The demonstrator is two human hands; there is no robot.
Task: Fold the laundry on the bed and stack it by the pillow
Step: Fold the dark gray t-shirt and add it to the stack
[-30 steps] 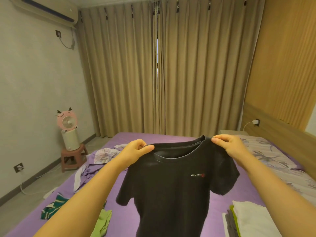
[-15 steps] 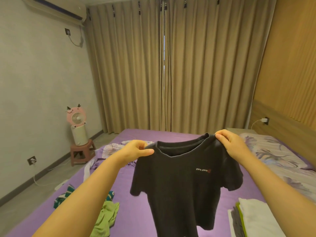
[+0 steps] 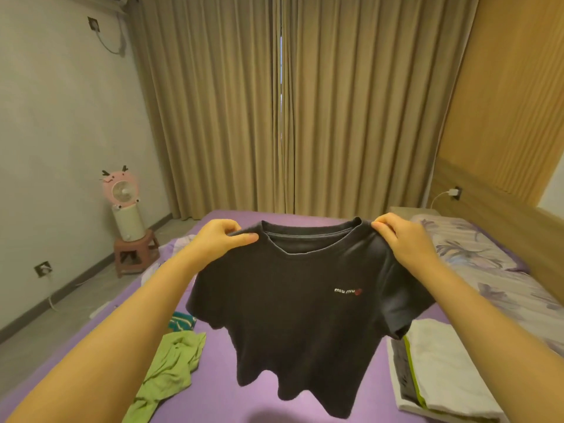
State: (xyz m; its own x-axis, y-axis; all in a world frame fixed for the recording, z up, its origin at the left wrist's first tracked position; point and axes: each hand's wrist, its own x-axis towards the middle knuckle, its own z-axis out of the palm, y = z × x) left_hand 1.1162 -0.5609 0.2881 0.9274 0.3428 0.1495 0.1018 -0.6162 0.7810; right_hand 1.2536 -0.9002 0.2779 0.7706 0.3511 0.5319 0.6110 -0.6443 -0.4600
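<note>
A black T-shirt [image 3: 293, 306] with a small white logo on the chest hangs in the air over the purple bed [image 3: 213, 389]. My left hand [image 3: 221, 238] pinches its left shoulder and my right hand [image 3: 406, 239] pinches its right shoulder. The hem swings clear of the sheet. A stack of folded laundry [image 3: 439, 361], white on top, lies at the right beside the flowered pillow [image 3: 464, 245]. Unfolded pieces lie on the left: a green garment [image 3: 171, 370], a striped green one [image 3: 181, 320], and a pale heap [image 3: 183, 242] behind my left hand.
A pink fan [image 3: 122, 203] stands on a small stool [image 3: 135, 251] by the left wall. Beige curtains [image 3: 290, 102] close off the far side. A wooden headboard [image 3: 500, 227] with a plugged charger runs along the right.
The shirt has swung to the left and lifted, its hem now flaring out above the sheet. Both hands stay on the shoulders, held slightly wider apart.
</note>
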